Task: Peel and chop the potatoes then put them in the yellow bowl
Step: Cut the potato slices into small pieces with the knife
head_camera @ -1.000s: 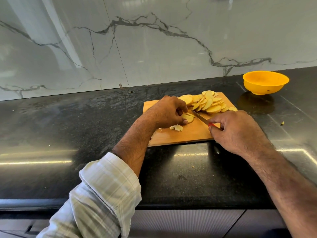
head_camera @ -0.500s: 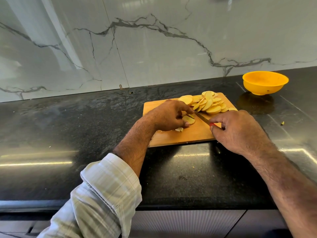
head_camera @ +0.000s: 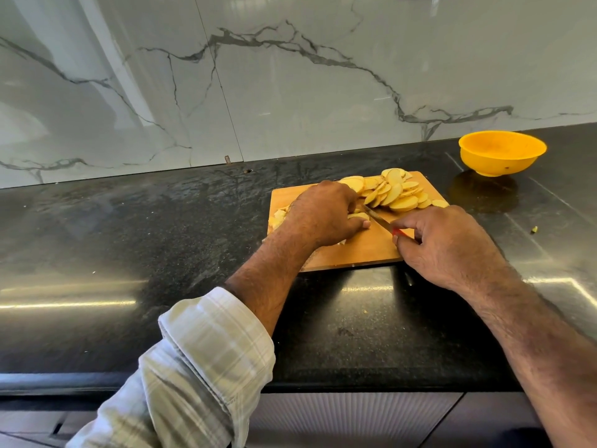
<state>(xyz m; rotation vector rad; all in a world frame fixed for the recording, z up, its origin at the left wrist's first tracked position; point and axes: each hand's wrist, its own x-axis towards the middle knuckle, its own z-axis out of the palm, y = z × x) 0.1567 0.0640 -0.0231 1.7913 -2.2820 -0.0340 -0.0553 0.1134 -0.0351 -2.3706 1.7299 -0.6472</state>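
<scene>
Two hands work on the wooden cutting board (head_camera: 361,250). Since half a second ago, the left hand (head_camera: 323,215) has slid left, fingers curled over a potato slice (head_camera: 358,216). The right hand (head_camera: 445,247) grips the knife (head_camera: 378,218), blade pointing away-left toward the left fingers. Beyond both hands lies the potato slice pile (head_camera: 392,194); the yellow bowl (head_camera: 502,152) sits far right.

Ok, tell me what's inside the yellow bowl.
The yellow bowl looks empty: only bare yellow inside, no potato. Its near wall hides part of the bottom. The slices lie on the cutting board.
</scene>
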